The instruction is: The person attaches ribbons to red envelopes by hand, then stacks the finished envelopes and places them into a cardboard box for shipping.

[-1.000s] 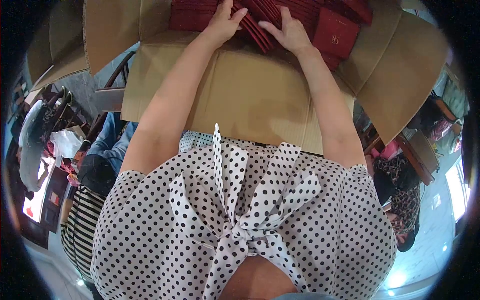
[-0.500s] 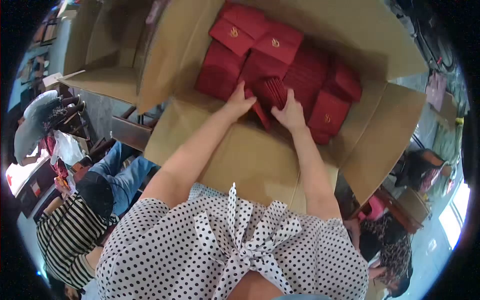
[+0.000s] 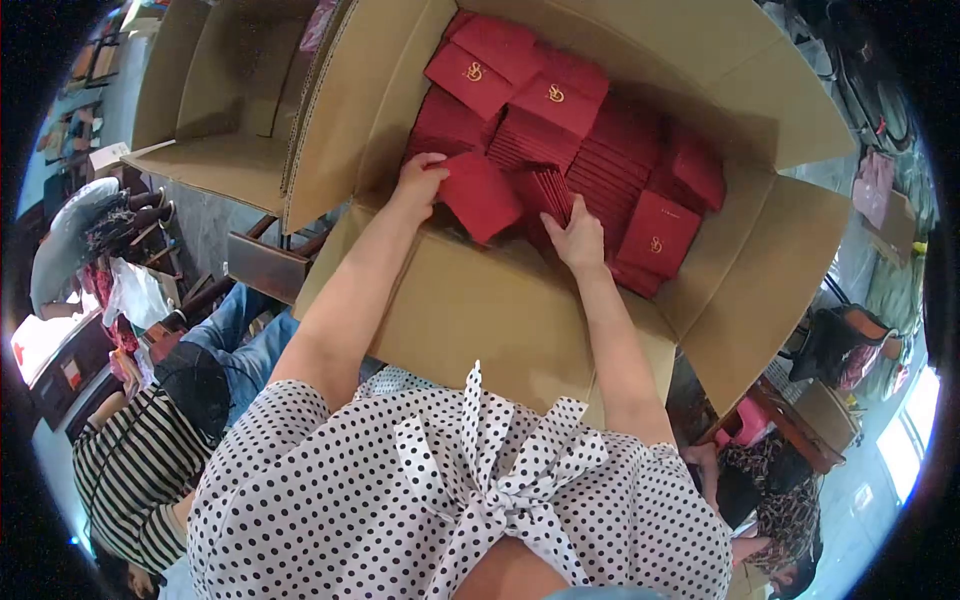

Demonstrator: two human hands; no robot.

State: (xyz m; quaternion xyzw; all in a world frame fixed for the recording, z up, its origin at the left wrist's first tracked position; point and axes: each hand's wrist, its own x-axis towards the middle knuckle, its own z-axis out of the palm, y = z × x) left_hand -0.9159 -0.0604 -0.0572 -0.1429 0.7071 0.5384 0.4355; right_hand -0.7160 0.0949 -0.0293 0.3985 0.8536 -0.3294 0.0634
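A large open cardboard box stands before me, filled with stacks of red envelopes bearing gold emblems. My left hand grips the edge of one red envelope, lifted flat above the near stacks. My right hand rests on an upright row of red envelopes at the box's near side, fingers pressed against them.
A second open cardboard box stands to the left. Below left, a person in a striped shirt sits beside someone in jeans. Another person in patterned clothes is at lower right. Box flaps spread outward.
My left hand has lifted a single red envelope out of the near stack and moved it up and left. The right hand stayed on the upright row.
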